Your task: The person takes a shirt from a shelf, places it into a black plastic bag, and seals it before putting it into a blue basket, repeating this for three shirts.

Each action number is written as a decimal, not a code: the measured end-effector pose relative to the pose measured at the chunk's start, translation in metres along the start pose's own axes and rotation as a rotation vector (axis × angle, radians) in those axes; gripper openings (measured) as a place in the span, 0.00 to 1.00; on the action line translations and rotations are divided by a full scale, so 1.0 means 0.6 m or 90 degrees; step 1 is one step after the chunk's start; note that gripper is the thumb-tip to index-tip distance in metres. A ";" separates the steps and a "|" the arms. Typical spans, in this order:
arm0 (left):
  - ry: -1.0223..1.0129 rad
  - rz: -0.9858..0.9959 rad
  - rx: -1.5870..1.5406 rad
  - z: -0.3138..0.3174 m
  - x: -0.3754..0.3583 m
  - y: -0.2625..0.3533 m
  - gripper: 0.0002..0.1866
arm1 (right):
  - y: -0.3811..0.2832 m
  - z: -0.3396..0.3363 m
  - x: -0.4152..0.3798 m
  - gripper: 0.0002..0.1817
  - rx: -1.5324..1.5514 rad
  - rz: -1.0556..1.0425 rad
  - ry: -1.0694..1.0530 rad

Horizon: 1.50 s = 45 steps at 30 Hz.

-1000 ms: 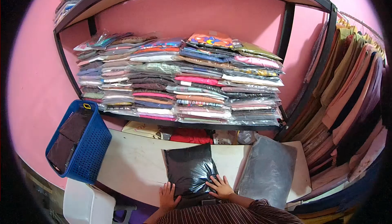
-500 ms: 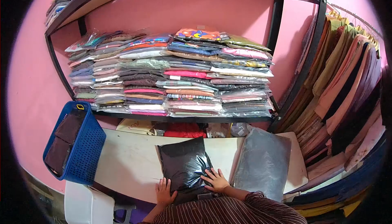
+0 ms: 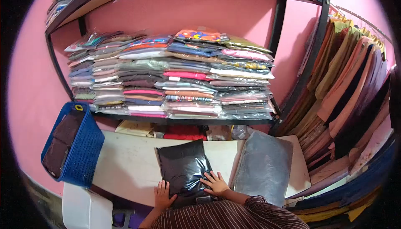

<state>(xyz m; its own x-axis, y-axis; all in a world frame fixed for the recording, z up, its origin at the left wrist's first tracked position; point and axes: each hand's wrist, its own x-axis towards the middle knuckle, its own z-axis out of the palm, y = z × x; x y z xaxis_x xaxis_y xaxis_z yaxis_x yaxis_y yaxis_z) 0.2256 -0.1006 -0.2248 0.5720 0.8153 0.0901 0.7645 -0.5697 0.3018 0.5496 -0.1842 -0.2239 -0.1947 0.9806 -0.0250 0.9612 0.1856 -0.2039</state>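
A dark garment in a glossy clear bag (image 3: 181, 162) lies flat on the white table (image 3: 125, 158) in front of me. My left hand (image 3: 163, 194) rests at its lower left edge, fingers spread. On the bag's lower right side my right hand (image 3: 215, 183) lies flat with its fingers apart, beside wrinkles and a bright reflection. Neither hand grips anything. Right of it lies a stack of clear plastic bags (image 3: 263, 166).
At the left stands a blue basket (image 3: 85, 154) holding dark folded cloth (image 3: 62, 139). Bagged clothes (image 3: 171, 78) are piled on a black-framed shelf (image 3: 184, 119) behind the table. Hanging garments (image 3: 351, 91) fill the right side. A white chair (image 3: 83, 208) stands lower left.
The whole view has shifted slightly, so things appear a little further left. Both hands keep their places on the bagged garment.
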 end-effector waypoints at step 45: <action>0.086 -0.029 0.019 0.003 0.160 0.065 0.41 | -0.036 -0.017 0.170 0.35 0.080 0.059 0.131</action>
<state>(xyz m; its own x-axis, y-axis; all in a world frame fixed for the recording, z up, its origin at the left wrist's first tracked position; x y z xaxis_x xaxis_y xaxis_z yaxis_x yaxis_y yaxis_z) 0.3107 -0.0448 -0.2063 0.4926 0.8457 0.2052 0.7985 -0.5330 0.2797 0.5111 -0.0874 -0.2122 -0.0505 0.9878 0.1472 0.9390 0.0972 -0.3299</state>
